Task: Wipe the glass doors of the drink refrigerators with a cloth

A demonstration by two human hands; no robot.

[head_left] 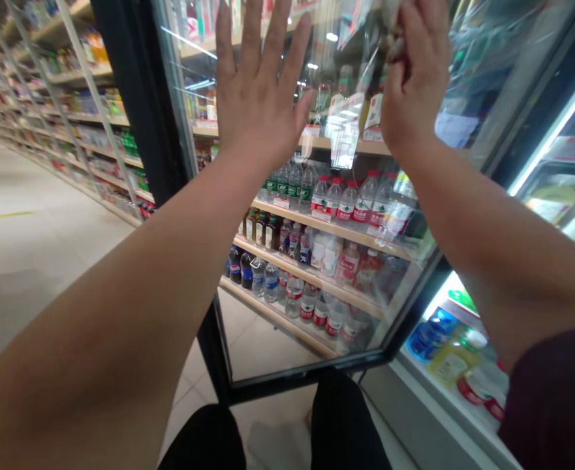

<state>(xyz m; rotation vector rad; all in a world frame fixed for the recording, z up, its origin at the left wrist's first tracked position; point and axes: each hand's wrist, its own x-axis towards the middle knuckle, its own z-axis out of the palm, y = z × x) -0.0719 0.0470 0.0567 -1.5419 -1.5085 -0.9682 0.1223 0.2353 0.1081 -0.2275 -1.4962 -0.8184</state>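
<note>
Left hand (262, 114) spread, right hand (417, 88) curled, glass door (277, 384), bottles (348, 201) beyond

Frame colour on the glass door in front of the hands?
Black; the door frame shows best in the head view.

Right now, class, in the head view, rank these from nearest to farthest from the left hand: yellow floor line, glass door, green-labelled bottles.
1. Glass door: directly before the left hand.
2. Green-labelled bottles: lower, seen through the door.
3. Yellow floor line: far left.
</note>
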